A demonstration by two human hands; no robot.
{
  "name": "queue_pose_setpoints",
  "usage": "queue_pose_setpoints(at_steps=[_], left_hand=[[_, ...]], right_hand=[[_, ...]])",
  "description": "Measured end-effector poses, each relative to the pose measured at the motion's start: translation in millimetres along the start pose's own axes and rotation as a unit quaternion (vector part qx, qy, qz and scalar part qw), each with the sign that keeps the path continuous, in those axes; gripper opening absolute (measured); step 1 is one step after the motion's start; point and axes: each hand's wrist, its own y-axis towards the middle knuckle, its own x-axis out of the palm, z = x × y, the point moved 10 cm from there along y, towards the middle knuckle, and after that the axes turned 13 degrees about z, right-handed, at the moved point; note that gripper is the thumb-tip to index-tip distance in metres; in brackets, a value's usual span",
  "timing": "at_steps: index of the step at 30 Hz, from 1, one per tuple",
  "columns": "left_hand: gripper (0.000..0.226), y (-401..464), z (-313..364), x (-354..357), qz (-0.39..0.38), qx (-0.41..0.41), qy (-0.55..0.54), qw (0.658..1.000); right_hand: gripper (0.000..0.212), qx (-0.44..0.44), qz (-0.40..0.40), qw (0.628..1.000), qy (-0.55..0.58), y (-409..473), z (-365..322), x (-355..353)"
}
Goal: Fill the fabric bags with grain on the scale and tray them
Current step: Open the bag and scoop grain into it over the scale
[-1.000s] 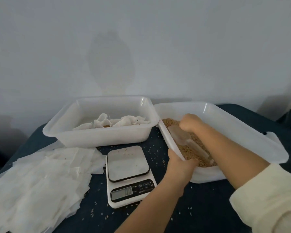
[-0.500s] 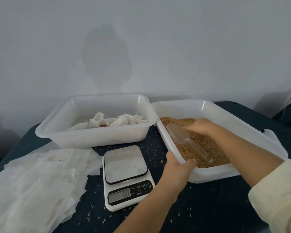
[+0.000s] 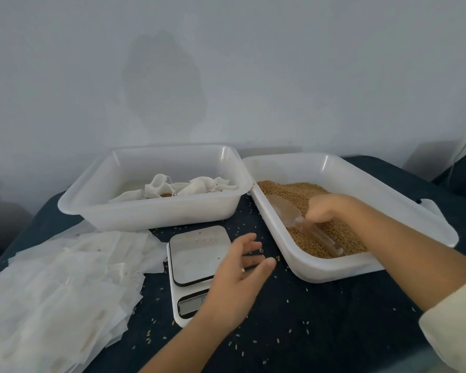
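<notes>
A white tray (image 3: 320, 275) at right holds brown grain (image 3: 301, 192) and a clear plastic scoop (image 3: 283, 210) lying on it. My right hand (image 3: 326, 208) reaches into this tray, fingers curled round the scoop where its bowl meets the handle. My left hand (image 3: 240, 270) hovers with relaxed, spread fingers over the right edge of the white scale (image 3: 197, 254), holding nothing. The scale's plate carries only a few stray grains. A second white tray (image 3: 145, 219) at back left contains several filled fabric bags (image 3: 172, 188). Flat empty bags (image 3: 51, 286) lie piled at left.
Everything sits on a dark blue cloth-covered table (image 3: 320, 332) sprinkled with loose grains. A grey wall stands close behind the trays. A white tab-like piece (image 3: 436, 211) sticks out by the grain tray's right rim.
My left hand has let go of the grain tray's near rim and moved left over the scale. My right hand has dropped from the grain onto the scoop.
</notes>
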Motion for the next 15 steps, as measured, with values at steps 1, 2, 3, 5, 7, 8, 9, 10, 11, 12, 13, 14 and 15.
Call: queue_pose_setpoints(at_steps=[1,2,3,5,7,8,9,10,11,12,13,14,15], left_hand=[[0.038,1,3,-9,0.010,0.015,0.005,1.000],[0.036,3,5,-19,0.023,0.028,0.009,0.999],[0.035,4,7,-29,0.037,0.042,0.009,0.998],[0.032,5,11,-51,0.067,0.072,0.000,0.995],[0.027,3,18,-76,0.103,0.114,-0.007,0.988],[0.024,3,22,-89,0.123,0.137,-0.013,0.983],[0.022,2,25,-102,0.145,0.156,-0.021,0.977],[0.024,2,24,-115,0.168,0.165,-0.031,0.971],[0.026,3,21,-128,0.192,0.164,-0.042,0.967],[0.028,5,16,-140,0.214,0.157,-0.049,0.963],[0.033,5,11,-150,0.236,0.151,-0.050,0.959],[0.038,6,7,-159,0.255,0.145,-0.046,0.955],[0.041,5,3,-167,0.271,0.140,-0.041,0.951]], right_hand=[[0.059,0.006,0.002,1.000,0.016,-2,3,0],[0.052,0.014,-0.002,0.998,0.055,-6,6,-1],[0.048,0.022,-0.004,0.994,0.105,-11,8,-4],[0.045,0.042,-0.005,0.977,0.207,-16,18,-16],[0.036,0.066,0.011,0.968,0.242,-21,38,-32],[0.025,0.084,0.044,0.975,0.201,-23,52,-46],[0.016,0.103,0.088,0.980,0.143,-25,67,-61],[0.013,0.129,0.123,0.980,0.086,-27,81,-73],[0.010,0.157,0.146,0.976,0.040,-30,92,-81],[0.009,0.179,0.158,0.971,0.004,-32,100,-85],[0.010,0.194,0.162,0.967,-0.022,-33,104,-84],[0.012,0.202,0.155,0.966,-0.037,-33,106,-77],[0.014,0.204,0.135,0.968,-0.048,-31,107,-67]])
